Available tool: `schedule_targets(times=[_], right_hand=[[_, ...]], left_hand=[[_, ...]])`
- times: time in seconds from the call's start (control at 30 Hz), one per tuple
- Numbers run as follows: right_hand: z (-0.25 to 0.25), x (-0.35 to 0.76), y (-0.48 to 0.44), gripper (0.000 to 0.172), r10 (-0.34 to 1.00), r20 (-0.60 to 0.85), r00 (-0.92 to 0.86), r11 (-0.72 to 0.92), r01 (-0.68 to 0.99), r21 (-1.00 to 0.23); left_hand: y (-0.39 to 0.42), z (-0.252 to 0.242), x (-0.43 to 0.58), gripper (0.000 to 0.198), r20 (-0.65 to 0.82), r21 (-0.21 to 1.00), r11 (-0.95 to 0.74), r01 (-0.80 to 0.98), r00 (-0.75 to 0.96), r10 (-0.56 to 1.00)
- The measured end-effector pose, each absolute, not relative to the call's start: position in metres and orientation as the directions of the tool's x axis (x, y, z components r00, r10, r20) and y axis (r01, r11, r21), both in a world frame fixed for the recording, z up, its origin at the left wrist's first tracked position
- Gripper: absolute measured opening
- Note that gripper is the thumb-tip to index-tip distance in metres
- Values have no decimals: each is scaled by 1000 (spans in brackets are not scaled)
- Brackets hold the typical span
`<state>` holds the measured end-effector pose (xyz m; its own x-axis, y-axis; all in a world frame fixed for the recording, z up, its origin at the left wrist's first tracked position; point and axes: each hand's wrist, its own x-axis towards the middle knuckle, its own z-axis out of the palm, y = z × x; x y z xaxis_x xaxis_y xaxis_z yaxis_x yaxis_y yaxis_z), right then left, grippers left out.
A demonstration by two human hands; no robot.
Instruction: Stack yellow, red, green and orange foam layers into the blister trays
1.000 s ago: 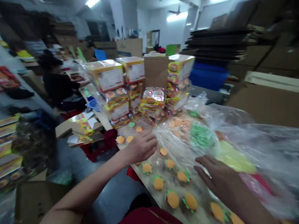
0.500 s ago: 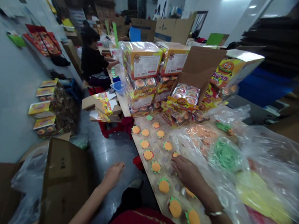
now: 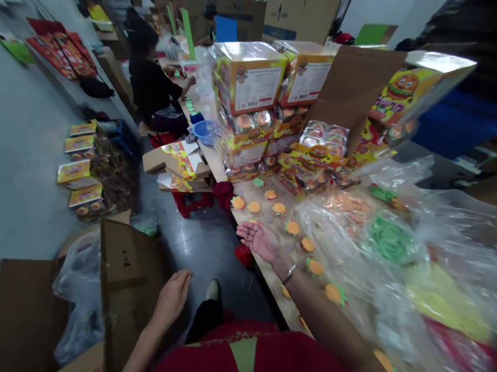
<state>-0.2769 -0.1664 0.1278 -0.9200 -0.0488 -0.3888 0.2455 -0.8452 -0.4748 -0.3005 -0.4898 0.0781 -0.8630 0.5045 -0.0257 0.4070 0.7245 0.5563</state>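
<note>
My right hand [image 3: 260,243] is over the left edge of the table [image 3: 277,276], palm turned up and fingers stretched out, with nothing visible in it. Around it lie rows of small toy-like burger pieces, each an orange bun-shaped top [image 3: 292,228] over green ruffled leaves. Some of these pieces are hidden by my right hand and forearm. My left hand [image 3: 175,294] hangs above the floor beside a cardboard box [image 3: 132,291]. Its fingers are curled together, and I see nothing in them.
Packed display boxes [image 3: 258,81] are stacked at the table's far end, beside an opened display box [image 3: 323,143]. Clear plastic bags of green pieces [image 3: 389,238] and yellow sheets [image 3: 446,302] cover the right side. A co-worker [image 3: 153,86] sits at the far left.
My right hand has moved left from the middle rows to the table's edge and turned palm up. My left hand has shifted slightly left and down. The view has tilted downward.
</note>
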Motion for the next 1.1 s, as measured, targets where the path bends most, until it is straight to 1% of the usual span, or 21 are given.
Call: schedule_targets(times=[0.1, 0.17, 0.23, 0.3, 0.33, 0.37, 0.4, 0.47, 0.5, 0.57, 0.63, 0.67, 0.83, 0.9, 1.0, 1.03, 1.1], right_hand=[[115, -337, -226, 43, -20, -519, -855, -837, 298, -459], [105, -371, -270, 38, -21, -624, -781, -821, 369, -435], [97, -397, -310, 37, -80, -675, -734, -776, 470, -419], [92, -416, -341, 38, -177, -662, -729, -665, 584, -466], [90, -424, -351, 38, -212, -647, -732, -569, 631, -528], [88, -432, -357, 37, -223, -631, -743, -428, 656, -621], [88, -441, -360, 35, -206, -618, -758, -258, 652, -713], [86, -459, -357, 27, -129, -574, -809, 67, 570, -819], [86, -469, -352, 23, -85, -533, -842, 216, 507, -834], [84, -491, -338, 18, -33, -438, -898, 460, 376, -804], [80, -511, -322, 19, -33, -363, -931, 636, 260, -726], [78, -522, -313, 22, -42, -344, -938, 690, 222, -689], [64, -578, -266, 25, -57, -382, -923, 733, 221, -643], [64, -606, -245, 25, -62, -380, -923, 729, 218, -649], [75, -652, -221, 26, -69, -309, -948, 677, 183, -713], [82, -668, -215, 26, -64, -279, -958, 652, 171, -738], [96, -698, -207, 26, -38, -221, -974, 603, 154, -783]], left_hand=[[-550, 71, -343, 35, 17, 542, 732, 414, -876, 483], [-591, 67, -370, 37, 44, 520, 748, 413, -887, 459], [-628, 66, -397, 40, 70, 505, 761, 408, -897, 436], [-655, 65, -421, 44, 100, 498, 769, 401, -907, 408], [-663, 65, -431, 47, 115, 501, 771, 394, -913, 392], [-669, 65, -440, 49, 127, 508, 771, 383, -919, 373], [-671, 64, -449, 51, 129, 522, 769, 369, -925, 356], [-665, 62, -463, 53, 107, 564, 754, 336, -935, 337], [-658, 60, -471, 53, 84, 589, 742, 321, -937, 339], [-640, 56, -488, 55, 32, 627, 715, 309, -927, 373], [-618, 52, -512, 54, -29, 635, 705, 317, -902, 431], [-606, 50, -526, 52, -61, 628, 707, 325, -886, 460], [-530, 51, -622, 33, -148, 561, 738, 375, -831, 536], [-490, 61, -667, 29, -188, 506, 755, 416, -802, 568], [-427, 85, -735, 22, -235, 389, 773, 502, -757, 610], [-408, 93, -758, 20, -236, 366, 769, 524, -747, 622], [-375, 107, -802, 21, -222, 360, 756, 547, -736, 639]])
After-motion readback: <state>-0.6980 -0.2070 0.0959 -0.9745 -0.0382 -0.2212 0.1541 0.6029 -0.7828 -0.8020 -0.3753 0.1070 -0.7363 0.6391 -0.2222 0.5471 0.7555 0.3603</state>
